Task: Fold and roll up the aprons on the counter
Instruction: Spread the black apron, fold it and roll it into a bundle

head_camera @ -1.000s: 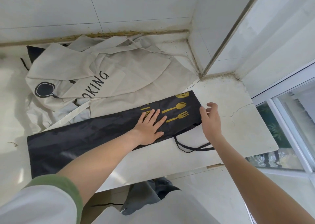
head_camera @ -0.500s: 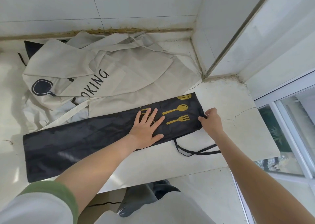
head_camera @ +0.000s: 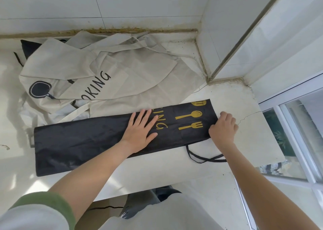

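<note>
A loose or skewed roll could be produced if the black apron [head_camera: 78, 142], judged slippery, is allowed to slide under the palm, or if the trailing strap [head_camera: 201, 157] is caught as the end is turned over. The apron is laid as a long folded strip along the front of the counter [head_camera: 236, 104], partly over the heaped beige apron [head_camera: 122, 76]. Its middle is pressed by the left hand [head_camera: 139, 130], fingers spread flat, and its short end is gripped by the curled fingers of the right hand [head_camera: 222, 130]

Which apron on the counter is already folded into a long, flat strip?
The black apron with gold spoon-and-fork print: the left hand presses it flat, the right hand grips its end. The beige apron behind lies crumpled.
</note>
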The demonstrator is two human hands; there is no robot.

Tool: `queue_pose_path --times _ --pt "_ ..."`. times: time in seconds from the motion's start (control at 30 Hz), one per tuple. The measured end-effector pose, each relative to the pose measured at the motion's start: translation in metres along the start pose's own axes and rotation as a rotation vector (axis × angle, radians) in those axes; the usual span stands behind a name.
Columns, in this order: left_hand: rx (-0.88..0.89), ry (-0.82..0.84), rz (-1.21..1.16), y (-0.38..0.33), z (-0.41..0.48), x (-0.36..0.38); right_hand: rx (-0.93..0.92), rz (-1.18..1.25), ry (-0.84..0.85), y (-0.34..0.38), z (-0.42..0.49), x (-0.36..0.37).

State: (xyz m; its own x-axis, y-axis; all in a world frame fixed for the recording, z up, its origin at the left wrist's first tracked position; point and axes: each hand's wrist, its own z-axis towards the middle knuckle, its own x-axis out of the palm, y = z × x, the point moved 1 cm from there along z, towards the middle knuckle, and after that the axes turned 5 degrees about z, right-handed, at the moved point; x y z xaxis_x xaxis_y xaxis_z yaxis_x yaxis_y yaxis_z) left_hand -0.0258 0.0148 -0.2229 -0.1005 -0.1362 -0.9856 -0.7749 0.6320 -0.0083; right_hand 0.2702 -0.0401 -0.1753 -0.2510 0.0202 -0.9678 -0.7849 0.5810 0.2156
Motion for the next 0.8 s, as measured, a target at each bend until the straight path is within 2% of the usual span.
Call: queue_pose_path --times 0.07,0.17,0.23,0.3,0.8 --pt "0.002 0.003 -0.008 0.002 -0.001 0.001 -0.209 0.007 -0.014 0.009 -0.004 0.003" --pt "-0.005 0.015 -0.013 0.003 -0.002 0.003 -0.565 -0.014 0.173 0.036 -0.014 0.016" --pt "0.003 0.006 -0.017 0.003 -0.002 0.003 -0.677 -0.121 0.298 0.046 -0.021 0.031" --pt "0.024 -0.006 -0.002 0.007 -0.002 0.004 -0.682 -0.182 0.347 0.044 -0.024 0.044" --pt "-0.025 -0.041 0.021 0.058 -0.037 0.009 -0.650 -0.204 0.272 0.041 -0.025 0.050"
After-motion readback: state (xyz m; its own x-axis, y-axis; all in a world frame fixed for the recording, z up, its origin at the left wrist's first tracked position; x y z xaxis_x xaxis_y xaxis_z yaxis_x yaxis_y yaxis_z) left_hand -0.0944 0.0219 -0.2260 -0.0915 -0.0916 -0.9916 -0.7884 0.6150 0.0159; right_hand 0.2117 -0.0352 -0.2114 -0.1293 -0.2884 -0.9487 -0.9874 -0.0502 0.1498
